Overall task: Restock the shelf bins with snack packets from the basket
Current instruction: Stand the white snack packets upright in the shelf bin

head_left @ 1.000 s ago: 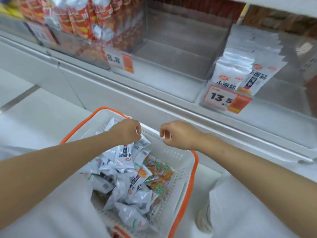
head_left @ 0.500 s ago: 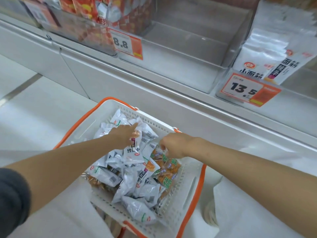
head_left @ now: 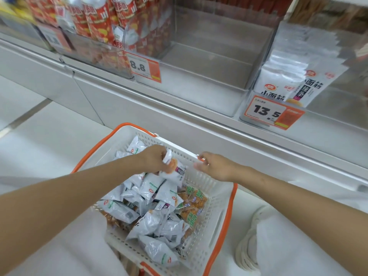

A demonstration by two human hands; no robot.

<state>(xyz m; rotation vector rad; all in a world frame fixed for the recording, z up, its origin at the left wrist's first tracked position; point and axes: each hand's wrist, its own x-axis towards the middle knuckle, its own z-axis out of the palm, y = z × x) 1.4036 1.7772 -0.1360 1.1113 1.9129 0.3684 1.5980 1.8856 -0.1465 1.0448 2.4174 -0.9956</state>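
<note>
- Nearby, snack packets are heaped in the basket.
- One white packet is gripped by the left hand; nothing is held in the loosely curled right hand.
- It should be lifted clear and laid flat in the empty bin.

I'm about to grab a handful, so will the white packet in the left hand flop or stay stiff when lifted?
Probably floppy: the packet bends and creases where the left hand grips it. Likely light: it is small, puffy and held by one hand. Its glossy film may be slightly slippery.
</note>
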